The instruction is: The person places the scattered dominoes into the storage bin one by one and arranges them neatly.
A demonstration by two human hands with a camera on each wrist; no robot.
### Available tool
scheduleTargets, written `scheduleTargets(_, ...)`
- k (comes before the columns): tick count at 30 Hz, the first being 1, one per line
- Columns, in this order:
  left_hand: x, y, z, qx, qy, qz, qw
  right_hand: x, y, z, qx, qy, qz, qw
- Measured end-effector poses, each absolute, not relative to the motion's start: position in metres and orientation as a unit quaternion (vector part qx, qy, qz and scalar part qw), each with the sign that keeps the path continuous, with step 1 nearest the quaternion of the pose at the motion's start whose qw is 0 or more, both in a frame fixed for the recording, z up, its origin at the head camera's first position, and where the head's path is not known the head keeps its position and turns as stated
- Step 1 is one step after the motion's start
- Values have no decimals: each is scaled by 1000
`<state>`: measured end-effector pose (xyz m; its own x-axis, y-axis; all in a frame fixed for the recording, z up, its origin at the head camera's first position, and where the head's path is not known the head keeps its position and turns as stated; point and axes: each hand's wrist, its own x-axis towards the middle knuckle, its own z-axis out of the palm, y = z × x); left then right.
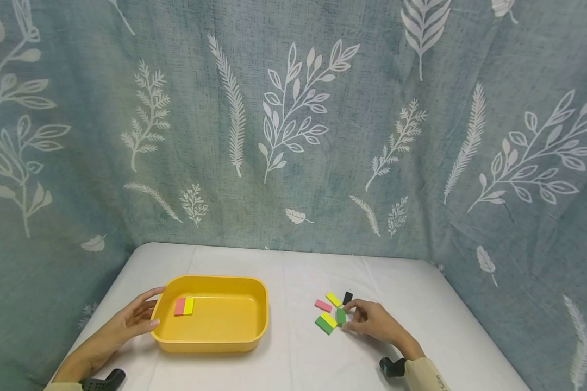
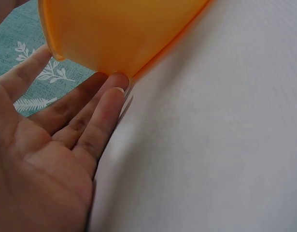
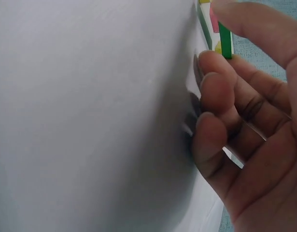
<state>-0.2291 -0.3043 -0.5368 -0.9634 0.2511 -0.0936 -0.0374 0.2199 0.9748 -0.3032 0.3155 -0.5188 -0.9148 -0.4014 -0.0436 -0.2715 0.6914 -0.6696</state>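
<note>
At the left, a yellow tray (image 1: pixel 215 346) stands on the table. My left hand (image 1: pixel 136 316) touches its left side with fairly straight fingers; in the left wrist view the fingertips meet the tray wall (image 2: pixel 119 36). Inside the tray a pink block (image 1: pixel 179 307) and a yellow block (image 1: pixel 188 306) lie side by side. My right hand (image 1: pixel 369 320) pinches a green block (image 1: pixel 341 317) by its ends between thumb and index finger. In the right wrist view the green block (image 3: pixel 225 41) shows between those fingertips, while the other fingers curl loosely.
Left of my right hand lie a second green block (image 1: pixel 323 326), a yellow block (image 1: pixel 329 320), a pink block (image 1: pixel 323 306) and another yellow block (image 1: pixel 333 299). A black block (image 1: pixel 347 298) sits just beyond the hand. Patterned curtains (image 1: pixel 293 206) surround the white table (image 1: pixel 293 266).
</note>
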Motion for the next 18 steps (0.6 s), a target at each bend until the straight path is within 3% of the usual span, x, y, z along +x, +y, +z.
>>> scheduleTargets(18, -228, -304, -535, 74, 772, 621, 114, -308, 301, -508, -192, 914, -349, 79)
